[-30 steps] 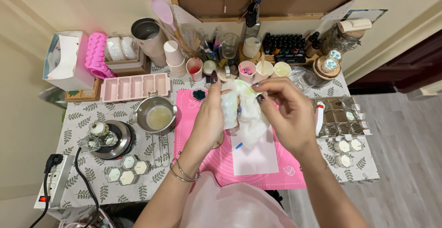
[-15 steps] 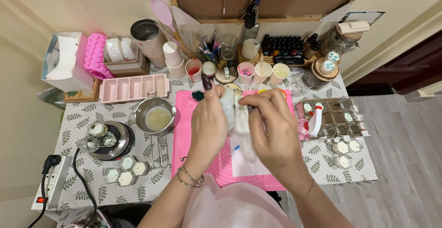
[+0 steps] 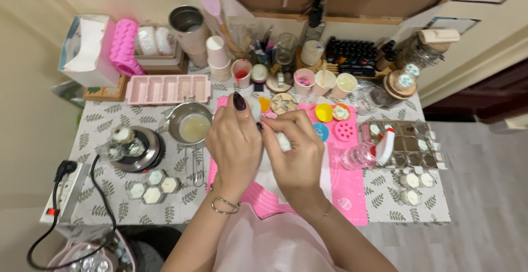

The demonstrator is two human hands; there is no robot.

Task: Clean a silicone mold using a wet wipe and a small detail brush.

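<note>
My left hand [image 3: 234, 143] and my right hand [image 3: 297, 154] are pressed close together over the pink silicone mat [image 3: 347, 181]. Between their fingers is a crumpled white tissue [image 3: 282, 140]; only small bits of it show, and whatever it wraps is hidden. The left thumb, with a dark nail, points up toward the back of the table. A white sheet [image 3: 325, 168] lies on the mat under the hands. Small coloured cups, yellow [image 3: 323, 112] and blue [image 3: 321, 132], sit on the mat just beyond my right hand.
A steel pot [image 3: 192, 125] of pale liquid stands left of my hands, beside a hot plate [image 3: 131, 150] with glass jars. A long pink mould [image 3: 168, 89], paper cups [image 3: 218, 57], a spray bottle [image 3: 367, 154], a silver mould tray [image 3: 408, 140] and a power strip [image 3: 61, 190] crowd the table.
Both hands have dropped toward the near edge of the mat and closed together. The tissue, held up and spread a second ago, is now bunched and mostly hidden.
</note>
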